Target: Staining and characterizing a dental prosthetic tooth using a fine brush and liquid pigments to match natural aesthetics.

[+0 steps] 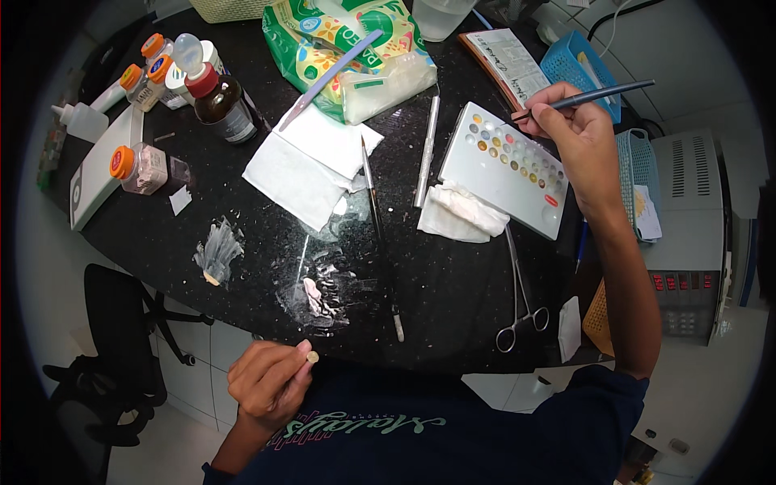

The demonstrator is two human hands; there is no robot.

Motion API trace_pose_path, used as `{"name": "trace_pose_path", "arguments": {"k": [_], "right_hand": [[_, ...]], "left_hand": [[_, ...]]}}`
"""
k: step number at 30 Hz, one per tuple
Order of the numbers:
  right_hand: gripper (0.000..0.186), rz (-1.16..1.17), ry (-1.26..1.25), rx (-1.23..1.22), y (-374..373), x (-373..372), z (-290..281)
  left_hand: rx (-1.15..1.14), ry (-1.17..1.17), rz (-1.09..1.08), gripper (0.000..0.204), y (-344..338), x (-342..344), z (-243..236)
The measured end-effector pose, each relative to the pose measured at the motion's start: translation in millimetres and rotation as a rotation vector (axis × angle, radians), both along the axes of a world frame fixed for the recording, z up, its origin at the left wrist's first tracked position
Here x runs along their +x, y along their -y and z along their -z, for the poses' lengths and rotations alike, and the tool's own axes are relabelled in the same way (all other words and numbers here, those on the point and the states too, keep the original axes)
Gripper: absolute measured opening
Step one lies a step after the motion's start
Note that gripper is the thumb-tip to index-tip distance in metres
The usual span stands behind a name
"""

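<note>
Near the bench's front edge, my left hand [267, 381] is closed, pinching a small tan round piece [313, 356] between thumb and fingers. My right hand [580, 141], raised at the right, grips a slim dark-handled brush [602, 94]. Its lower end is by the far right corner of a white palette [478, 172] with rows of small coloured spots; contact cannot be made out. A folded white tissue [465, 212] lies against the palette. Pinkish-white paste [317, 299] is smeared on the black bench beyond my left hand. Another brush [374, 202] lies beside white paper sheets [295, 174].
Scissor-handled forceps [519, 301] lie front right, a metal rod [428, 153] left of the palette. Brown bottle [224, 109] and several jars crowd the far left; a green tissue pack [303, 48] lies behind. Blue basket [575, 65] and a machine [687, 242] stand right.
</note>
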State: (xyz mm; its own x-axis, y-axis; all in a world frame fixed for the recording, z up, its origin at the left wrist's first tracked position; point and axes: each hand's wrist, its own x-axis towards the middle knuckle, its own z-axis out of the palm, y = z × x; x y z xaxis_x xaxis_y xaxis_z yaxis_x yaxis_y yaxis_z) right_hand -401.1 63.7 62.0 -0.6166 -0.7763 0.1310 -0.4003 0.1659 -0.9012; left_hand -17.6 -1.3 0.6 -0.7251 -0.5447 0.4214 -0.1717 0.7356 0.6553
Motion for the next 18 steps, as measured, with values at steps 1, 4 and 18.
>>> {"name": "trace_pose_path", "arguments": {"k": [1,4,18], "right_hand": [[0.011,-0.028,-0.012,0.017,3,-1,3],[0.009,-0.069,-0.041,0.031,8,-6,8],[0.008,-0.132,-0.087,0.178,16,-10,8]], "left_hand": [[0.009,0.012,-0.012,0.026,-1,1,1],[0.024,0.021,-0.028,0.027,-2,0,1],[0.039,0.042,-0.04,0.024,-2,2,3]]}}
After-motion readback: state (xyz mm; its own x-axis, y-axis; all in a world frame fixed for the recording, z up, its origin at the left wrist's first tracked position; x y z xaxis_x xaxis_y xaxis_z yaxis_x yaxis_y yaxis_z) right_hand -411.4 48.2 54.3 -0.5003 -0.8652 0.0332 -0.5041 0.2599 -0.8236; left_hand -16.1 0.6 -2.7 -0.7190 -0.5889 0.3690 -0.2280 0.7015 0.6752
